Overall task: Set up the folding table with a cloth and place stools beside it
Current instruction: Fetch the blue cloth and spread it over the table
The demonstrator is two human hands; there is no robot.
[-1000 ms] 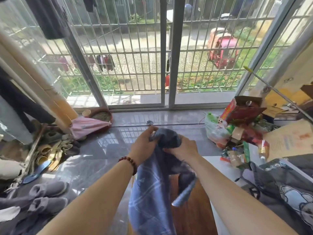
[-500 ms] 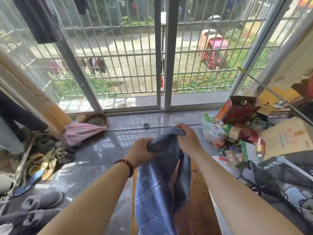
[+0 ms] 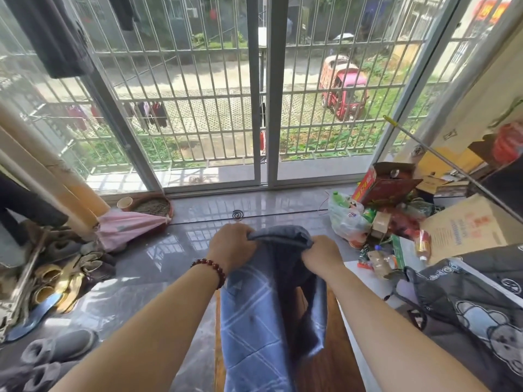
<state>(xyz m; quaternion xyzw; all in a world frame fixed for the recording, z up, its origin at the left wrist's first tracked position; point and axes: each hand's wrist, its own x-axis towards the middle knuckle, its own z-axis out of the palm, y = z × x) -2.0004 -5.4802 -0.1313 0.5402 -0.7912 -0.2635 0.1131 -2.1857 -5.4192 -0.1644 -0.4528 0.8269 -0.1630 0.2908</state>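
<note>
A blue cloth (image 3: pixel 254 312) with pale checked lines hangs bunched from both my hands at the lower middle. My left hand (image 3: pixel 230 247), with a red bead bracelet on its wrist, grips the cloth's top edge on the left. My right hand (image 3: pixel 321 257) grips the same edge on the right, a short span of folded cloth between them. Under the cloth lies a brown wooden table top (image 3: pixel 331 360), mostly hidden by the hanging fabric. No stools are in view.
A barred sliding glass door (image 3: pixel 263 108) stands ahead. Shoes and slippers (image 3: pixel 56 275) and a pink umbrella (image 3: pixel 127 227) lie left. A pile of bags, boxes and bottles (image 3: pixel 379 222) sits right, with a grey bear-print quilt (image 3: pixel 475 306) near my right arm.
My hands have drawn apart along the cloth's top edge, the right one dropping level with the left. The cloth has opened slightly between them.
</note>
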